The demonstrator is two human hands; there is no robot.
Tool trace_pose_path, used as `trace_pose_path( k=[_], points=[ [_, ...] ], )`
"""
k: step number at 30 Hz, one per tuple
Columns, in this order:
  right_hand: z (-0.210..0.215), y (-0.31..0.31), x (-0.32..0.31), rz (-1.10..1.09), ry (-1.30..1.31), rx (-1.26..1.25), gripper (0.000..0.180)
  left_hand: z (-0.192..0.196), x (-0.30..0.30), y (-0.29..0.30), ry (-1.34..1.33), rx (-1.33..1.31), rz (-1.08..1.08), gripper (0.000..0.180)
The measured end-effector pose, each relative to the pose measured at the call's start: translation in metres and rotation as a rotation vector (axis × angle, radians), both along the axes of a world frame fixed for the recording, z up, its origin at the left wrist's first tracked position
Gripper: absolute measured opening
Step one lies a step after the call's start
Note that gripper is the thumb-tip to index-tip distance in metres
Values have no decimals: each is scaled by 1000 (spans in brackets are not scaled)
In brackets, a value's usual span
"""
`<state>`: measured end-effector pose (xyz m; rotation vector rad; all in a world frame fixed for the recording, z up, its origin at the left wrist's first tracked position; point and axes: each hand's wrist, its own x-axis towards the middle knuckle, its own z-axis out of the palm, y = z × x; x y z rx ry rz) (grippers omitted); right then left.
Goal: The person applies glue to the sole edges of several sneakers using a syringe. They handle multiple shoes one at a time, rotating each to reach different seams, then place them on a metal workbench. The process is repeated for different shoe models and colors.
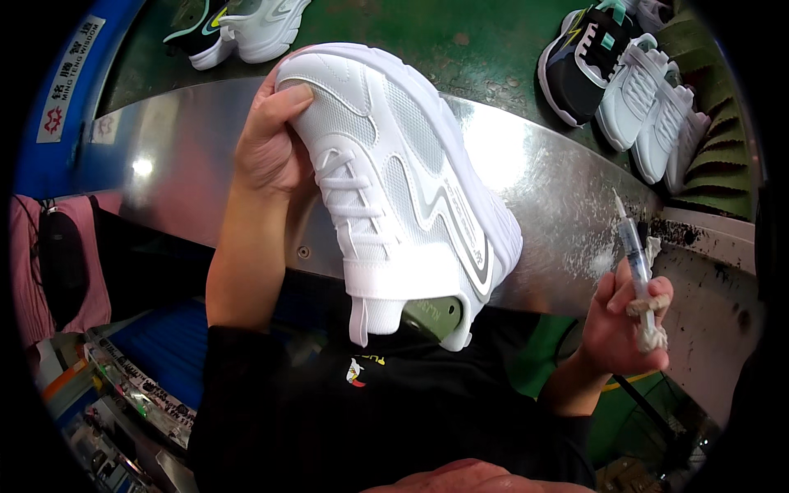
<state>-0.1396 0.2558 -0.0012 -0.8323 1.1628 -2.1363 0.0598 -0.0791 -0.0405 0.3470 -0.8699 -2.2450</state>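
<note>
My left hand (271,152) grips a white sneaker (403,164) at its toe, the thumb lying over the upper. The shoe is held up in front of me, its side turned partly toward me and its heel pointing down to the right. In its collar opening shows a dark green shoe last (434,315). Away to the right, my right hand (623,324) is closed around a clear syringe (634,251), with the thin tip pointing up. Whitish residue clings to the syringe and the fingers. The syringe is apart from the shoe.
Beneath the shoe runs a metal work surface (546,177) with white residue near its right end. Beyond it lies a green surface (468,37). A black sneaker (575,74) and several white ones (633,99) stand at far right; more shoes (261,29) stand at far left.
</note>
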Motion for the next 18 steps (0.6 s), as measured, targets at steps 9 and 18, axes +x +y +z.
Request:
trace_pose_path(
  k=[9, 18],
  points=[
    [-57, 57, 1, -273, 260, 394, 80, -1, 86, 13, -523, -190, -19, 44],
    [-62, 52, -7, -257, 673, 514, 64, 5, 110, 150, -472, 263, -284, 71]
  ],
)
